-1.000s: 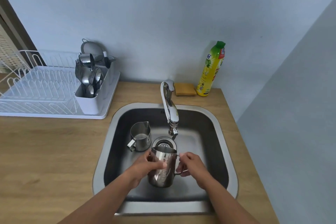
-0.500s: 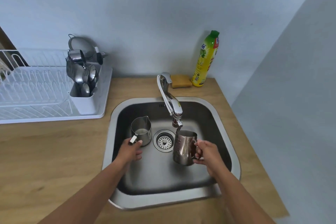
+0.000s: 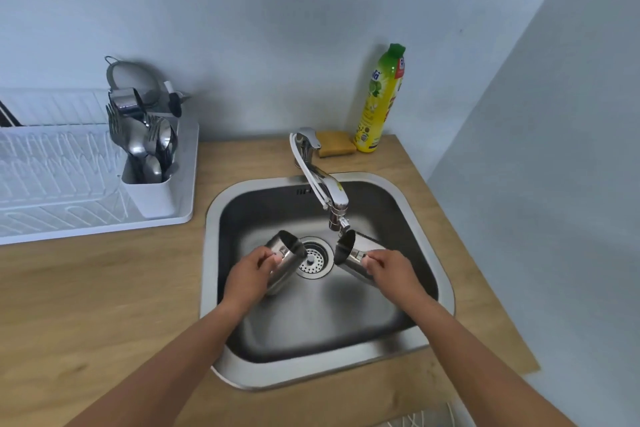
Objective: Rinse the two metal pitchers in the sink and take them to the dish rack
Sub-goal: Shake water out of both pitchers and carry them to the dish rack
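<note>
Both metal pitchers are held over the steel sink [image 3: 443,274], each tipped with its mouth toward the drain [image 3: 312,257]. My left hand [image 3: 251,274] grips the left pitcher [image 3: 289,253] by its handle side. My right hand [image 3: 389,270] grips the right pitcher [image 3: 348,251], whose rim sits just under the tap spout [image 3: 337,218]. I see no water running. The white dish rack [image 3: 55,180] stands on the counter at the left.
A white cutlery holder [image 3: 149,191] full of spoons and forks sits at the rack's right end. A sponge [image 3: 336,148] and a yellow dish soap bottle [image 3: 379,100] stand behind the sink. The wooden counter [image 3: 86,305] surrounds the sink; a wall closes the right side.
My left hand has taken hold of the left pitcher and lifted it. Both pitchers went from upright to tipped toward the drain. The view has shifted slightly.
</note>
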